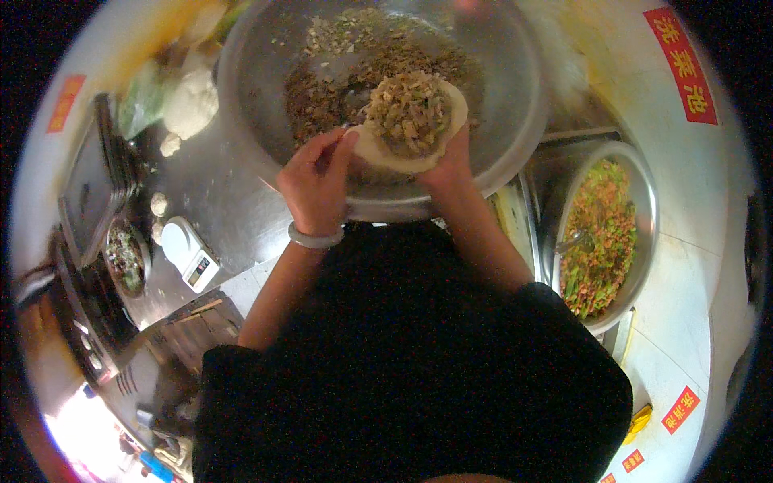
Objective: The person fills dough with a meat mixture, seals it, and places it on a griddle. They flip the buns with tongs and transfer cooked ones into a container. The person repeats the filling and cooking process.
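A round, flat dough wrapper (386, 158) holds a heaped mound of chopped filling (410, 111), pale with bits of green. My right hand (447, 163) supports it from beneath on the right, its fingers mostly hidden under the dough. At the left edge, my left hand (315, 175) has thumb and fingers pinched together at the dough; a white bangle circles that wrist. Both hands are over the near side of a large metal basin (256, 151). Brown minced filling (314, 99) lies in the basin, with a paler chopped heap (338, 33) towards its far side.
At right stands a metal bowl (646, 241) of orange and green chopped food, with a utensil (574, 243) in it. On the steel table (241, 187) to the left are a white kitchen scale (192, 253), dough pieces (159, 204), a bowl (127, 256) and stacked trays (90, 187).
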The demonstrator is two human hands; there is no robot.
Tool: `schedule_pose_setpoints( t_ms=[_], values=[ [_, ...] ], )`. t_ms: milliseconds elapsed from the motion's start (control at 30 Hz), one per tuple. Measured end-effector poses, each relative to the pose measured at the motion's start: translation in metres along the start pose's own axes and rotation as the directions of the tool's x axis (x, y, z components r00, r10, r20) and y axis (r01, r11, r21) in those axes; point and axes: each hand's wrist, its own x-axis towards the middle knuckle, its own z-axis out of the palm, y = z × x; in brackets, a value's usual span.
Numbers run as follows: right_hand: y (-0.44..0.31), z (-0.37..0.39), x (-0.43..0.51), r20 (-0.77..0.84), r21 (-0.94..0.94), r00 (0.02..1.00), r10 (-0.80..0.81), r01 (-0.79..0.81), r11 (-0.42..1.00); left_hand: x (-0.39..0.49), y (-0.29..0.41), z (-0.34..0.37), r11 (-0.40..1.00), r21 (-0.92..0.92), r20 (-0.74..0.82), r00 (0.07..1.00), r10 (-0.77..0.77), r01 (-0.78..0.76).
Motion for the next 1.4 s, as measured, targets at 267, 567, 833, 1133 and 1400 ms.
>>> schedule_pose_setpoints(
  t_ms=[267, 567, 833, 1133, 1400],
  values=[
    [0.004, 0.003, -0.019, 0.049, 0.381, 0.954, 0.295, -0.291, 0.877, -0.002, -0.011, -0.002, 0.966, -0.121, 0.088, 0.972, -0.218, 0.228],
    [0.022, -0.006, -0.033, 0.099, 0.157, 0.946, 0.31, -0.323, 0.934, -0.002, -0.01, -0.003, 0.991, 0.009, 0.011, 0.991, -0.137, 0.137],
    [0.031, -0.003, -0.045, 0.346, 0.526, 0.764, 0.544, -0.639, 0.562, -0.008, -0.008, -0.008, 0.963, 0.161, 0.02, 0.977, 0.214, -0.215],
    [0.013, -0.005, -0.043, 0.524, 0.582, 0.625, 0.578, -0.759, 0.293, -0.006, -0.006, -0.02, 0.915, -0.243, 0.243, 0.934, -0.264, 0.322],
    [0.011, -0.012, -0.033, 0.594, 0.316, 0.684, 0.424, -0.683, 0.659, -0.004, -0.006, -0.011, 0.99, -0.139, -0.013, 0.999, -0.036, 0.033]
  ],
)
